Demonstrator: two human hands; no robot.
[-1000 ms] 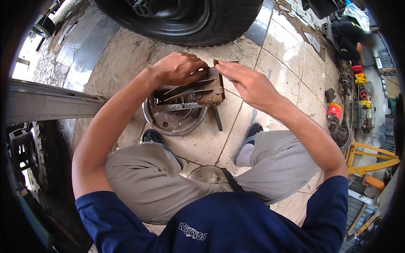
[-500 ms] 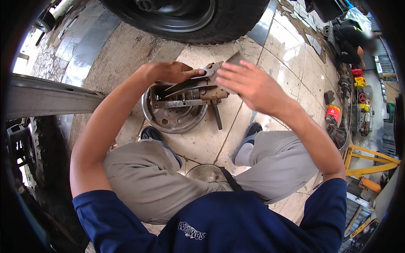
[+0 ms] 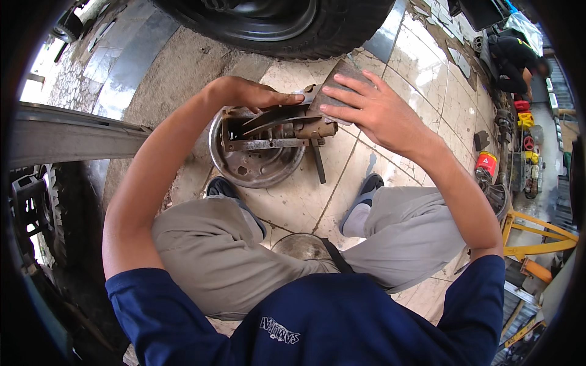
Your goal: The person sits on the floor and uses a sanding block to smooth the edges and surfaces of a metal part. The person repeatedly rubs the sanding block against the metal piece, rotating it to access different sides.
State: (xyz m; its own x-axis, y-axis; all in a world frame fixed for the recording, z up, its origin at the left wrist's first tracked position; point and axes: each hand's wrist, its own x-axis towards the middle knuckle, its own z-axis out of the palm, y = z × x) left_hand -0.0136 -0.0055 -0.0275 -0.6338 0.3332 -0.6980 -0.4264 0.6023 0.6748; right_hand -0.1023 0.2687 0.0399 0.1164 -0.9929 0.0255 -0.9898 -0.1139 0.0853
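A rusty metal bracket assembly, with a round shaft and a curved bar inside its frame, lies across a worn steel wheel rim in front of my feet. My left hand is closed on its far upper edge, the thumb stretched along the top; the fingertips are hidden behind. In my right hand is a grey-brown sheet that looks like sandpaper, at the bracket's right end. My fingers lie spread over the sheet and the thumb is hidden beneath. A dark flat bar hangs from the bracket.
A large tyre stands just beyond the work. At left a metal beam juts in. On the right are a red can, a yellow frame and tools; a crouching person is at the far right.
My right hand has moved slightly right, and the sheet now shows broad and flat instead of blurred. My left hand stays on the bracket. The view has shifted a little.
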